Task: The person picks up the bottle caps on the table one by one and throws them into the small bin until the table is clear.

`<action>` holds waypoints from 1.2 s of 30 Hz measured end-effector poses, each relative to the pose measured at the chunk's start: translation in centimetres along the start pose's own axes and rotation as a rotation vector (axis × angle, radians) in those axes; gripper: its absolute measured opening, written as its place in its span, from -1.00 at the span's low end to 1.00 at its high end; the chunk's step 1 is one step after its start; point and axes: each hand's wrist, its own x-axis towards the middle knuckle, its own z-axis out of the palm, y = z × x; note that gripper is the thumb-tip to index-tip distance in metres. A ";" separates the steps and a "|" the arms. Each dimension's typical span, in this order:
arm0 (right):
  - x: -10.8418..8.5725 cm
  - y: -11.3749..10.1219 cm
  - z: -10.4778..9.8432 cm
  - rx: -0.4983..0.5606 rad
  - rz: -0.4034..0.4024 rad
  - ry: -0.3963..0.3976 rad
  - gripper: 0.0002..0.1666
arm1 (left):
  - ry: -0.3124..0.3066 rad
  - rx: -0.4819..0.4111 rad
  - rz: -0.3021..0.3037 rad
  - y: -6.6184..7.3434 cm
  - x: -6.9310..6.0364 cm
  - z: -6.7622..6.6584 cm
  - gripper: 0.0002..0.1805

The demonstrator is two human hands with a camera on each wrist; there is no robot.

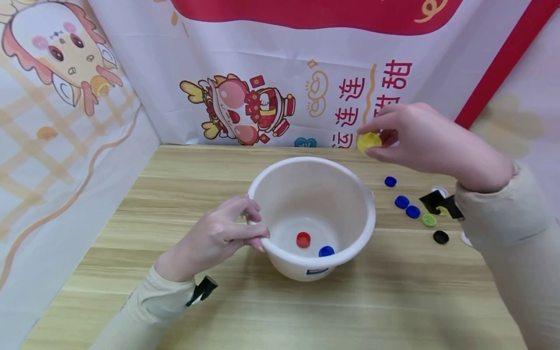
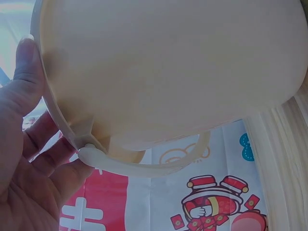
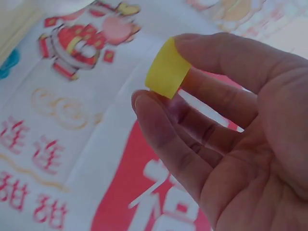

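A white plastic bucket (image 1: pixel 367 228) stands on the wooden table. My left hand (image 1: pixel 218 231) grips its rim on the left side, thumb on one side of the rim and fingers on the other; in the left wrist view the bucket's handle (image 2: pixel 144 166) hangs close to the fingertips. Inside, on the bottom, lie a red bottle cap (image 1: pixel 303 239) and a blue bottle cap (image 1: pixel 326 251). Up and to the right of the bucket, my right hand (image 1: pixel 420 141) pinches a yellow bottle cap (image 1: pixel 368 141) between thumb and fingers, clear of the table.
Several more caps lie to the bucket's right: blue ones (image 1: pixel 401 202), a light green one (image 1: pixel 428 220), a black one (image 1: pixel 441 237) and white ones (image 1: pixel 439 191), partly behind the right sleeve. A printed cloth (image 1: pixel 262 48) hangs along the table's back edge.
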 end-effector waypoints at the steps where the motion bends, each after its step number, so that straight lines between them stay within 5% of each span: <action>1: 0.3 -0.6 -0.2 0.002 -0.024 -0.004 -0.56 | 0.001 0.001 0.000 0.0 0.0 0.0 -0.67; 13: 2.2 -4.4 -1.3 0.026 -0.140 -0.065 -0.58 | 0.004 -0.006 0.007 -0.1 -0.1 0.0 -0.69; 36: 2.5 -4.8 -0.8 0.022 -0.081 -0.174 -0.46 | 0.001 -0.006 -0.001 -0.2 0.0 0.1 -0.69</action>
